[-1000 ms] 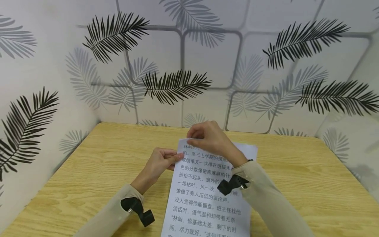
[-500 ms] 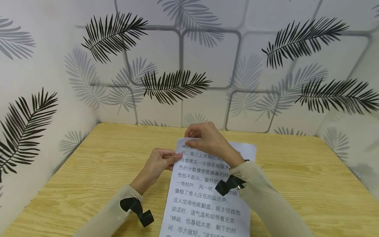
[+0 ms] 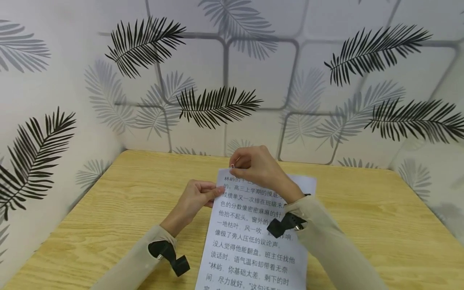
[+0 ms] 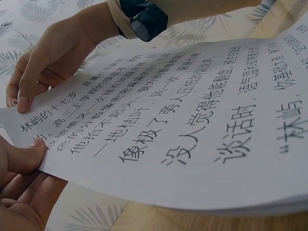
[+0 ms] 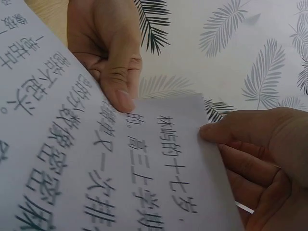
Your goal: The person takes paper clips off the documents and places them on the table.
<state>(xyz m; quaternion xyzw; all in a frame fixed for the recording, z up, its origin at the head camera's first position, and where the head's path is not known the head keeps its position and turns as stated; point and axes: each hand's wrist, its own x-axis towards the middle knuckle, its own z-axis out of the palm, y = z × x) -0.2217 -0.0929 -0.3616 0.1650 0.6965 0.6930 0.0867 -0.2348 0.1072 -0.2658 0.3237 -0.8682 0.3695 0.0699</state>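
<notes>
A stack of printed paper sheets [image 3: 250, 241] is held tilted up over the table, large Chinese text on its top page. My left hand [image 3: 197, 197] grips its left edge near the top corner, thumb on the printed face [image 4: 120, 130] and fingers behind. At the top edge, close to that corner, my right hand [image 3: 259, 169] pinches a small pale loop like a paper clip [image 3: 232, 165], partly hidden by the fingers. The paper clip [image 4: 15, 102] shows at the fingertips in the left wrist view too. In the right wrist view the right thumb [image 5: 211, 132] lies at the paper's edge.
A light wooden table [image 3: 127, 193] spreads beneath the paper. Behind it stands a pale wall [image 3: 261, 72] with a leaf pattern. Both sleeved wrists carry black straps [image 3: 168, 255] with devices.
The right fingers have lifted slightly at the paper's top edge, and the small loop now shows between them. The left hand keeps its grip; the view has shifted a little.
</notes>
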